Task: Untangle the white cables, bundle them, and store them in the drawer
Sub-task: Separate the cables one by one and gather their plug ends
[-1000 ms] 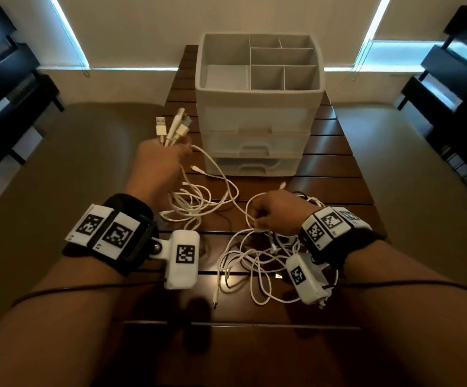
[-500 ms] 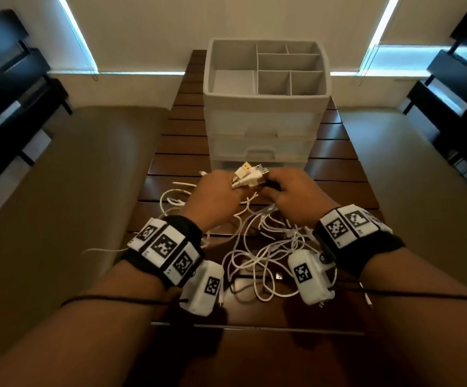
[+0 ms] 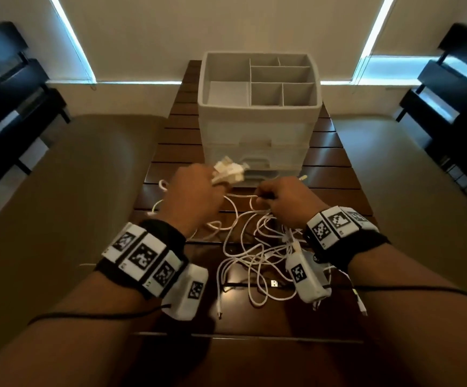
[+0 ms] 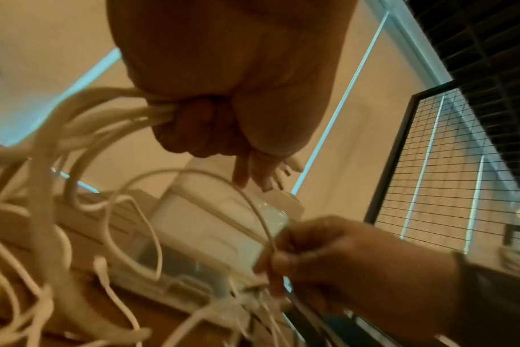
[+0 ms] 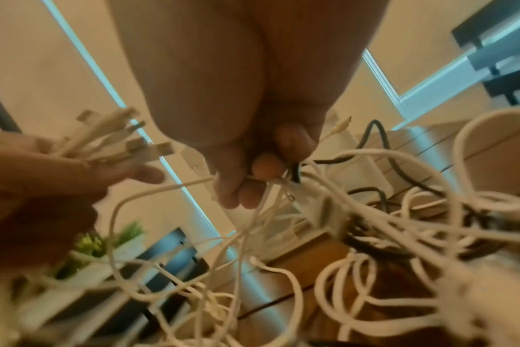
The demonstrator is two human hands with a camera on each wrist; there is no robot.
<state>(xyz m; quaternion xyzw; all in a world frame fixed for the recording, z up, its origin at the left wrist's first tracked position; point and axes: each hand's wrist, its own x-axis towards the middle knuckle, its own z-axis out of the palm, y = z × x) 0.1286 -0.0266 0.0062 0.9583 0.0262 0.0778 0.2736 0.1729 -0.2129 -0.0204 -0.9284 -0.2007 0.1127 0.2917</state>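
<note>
Left hand: the left hand (image 3: pixel 191 196) is gripping a bunch of plug ends (image 3: pixel 228 173), fingers curled round the cords below them — the plugs are sticking out toward 1 o'clock.
Right hand: the right hand (image 3: pixel 285 201) is pinching one white strand between thumb and fingertips (image 5: pixel 264 166), with more strands and a dark cord passing through the same grasp.
White cables: the white cables (image 3: pixel 254 247) are lying in a loose tangle on the slatted wooden table (image 3: pixel 170 152), mostly at 6 o'clock from the two hands, with loops trailing to 9 o'clock.
Drawer unit: the white drawer unit (image 3: pixel 260 129) is standing at 12 o'clock from the hands — all its drawers are sitting closed, and its top tray is divided into compartments.
Hands together: they are working close together, not touching.
</note>
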